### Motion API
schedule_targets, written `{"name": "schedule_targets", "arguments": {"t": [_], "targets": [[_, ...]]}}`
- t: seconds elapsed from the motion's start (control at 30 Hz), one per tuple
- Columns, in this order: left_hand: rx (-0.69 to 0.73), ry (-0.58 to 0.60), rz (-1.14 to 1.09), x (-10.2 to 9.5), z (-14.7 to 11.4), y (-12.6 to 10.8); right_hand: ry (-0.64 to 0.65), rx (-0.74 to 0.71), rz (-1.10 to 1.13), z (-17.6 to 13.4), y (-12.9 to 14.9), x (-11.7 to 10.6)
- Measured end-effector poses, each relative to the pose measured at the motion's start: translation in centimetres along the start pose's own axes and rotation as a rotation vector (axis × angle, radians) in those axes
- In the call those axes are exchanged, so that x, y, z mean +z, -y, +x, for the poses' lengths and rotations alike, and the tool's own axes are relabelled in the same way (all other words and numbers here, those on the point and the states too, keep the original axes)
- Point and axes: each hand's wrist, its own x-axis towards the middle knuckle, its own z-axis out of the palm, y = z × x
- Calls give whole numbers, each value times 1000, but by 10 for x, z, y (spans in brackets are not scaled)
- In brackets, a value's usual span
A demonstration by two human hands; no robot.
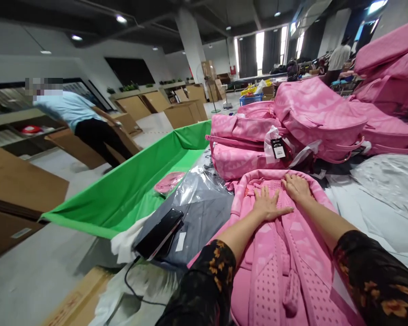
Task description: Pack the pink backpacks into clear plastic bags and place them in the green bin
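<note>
Background cartons point(185, 113); left hand point(267, 206) and right hand point(296, 188) spread flat on pink backpack point(268, 258); piled backpacks point(316, 106) ahead of hands, green bin point(122, 190) leftward.

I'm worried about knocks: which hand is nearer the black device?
Left: the left hand lies on the pink backpack, right of the black device; the right hand lies farther right.

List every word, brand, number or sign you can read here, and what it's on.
No text can be read with certainty.
Black-and-white rectangular hang tag on a stacked pink fabric backpack: print too small.
White rectangular sticker on dark-grey sheeting: no legible print.
White label on flat brown cardboard: too blurred.
Printed marks on the long brown cardboard box: unreadable.
</note>
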Motion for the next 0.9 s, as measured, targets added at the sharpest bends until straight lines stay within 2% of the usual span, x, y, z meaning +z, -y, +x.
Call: {"name": "schedule_targets", "arguments": {"t": [0.13,0.27,0.4,0.47,0.53,0.63,0.7,0.8,0.9], "targets": [[-39,-126,-20,9,11,2,22,-100,37,-6,-28,-21],[-41,-326,-41,21,12,8,55,-51,40,12,-74,-38],[-25,-518,-38,36,12,11,205,-35,42,59,-97,-25],[7,-545,-34,40,16,11,248,-42,33,74,-99,-16],[36,-524,-22,42,21,11,238,-49,11,74,-95,-13],[36,-541,-16,43,27,11,139,-85,-24,52,-75,-17],[16,-606,-17,45,29,11,78,-182,-2,34,-52,-19],[11,-716,-21,50,31,14,60,-346,69,22,-11,-16],[31,-791,-11,54,33,17,56,-360,77,31,22,-6]]}}
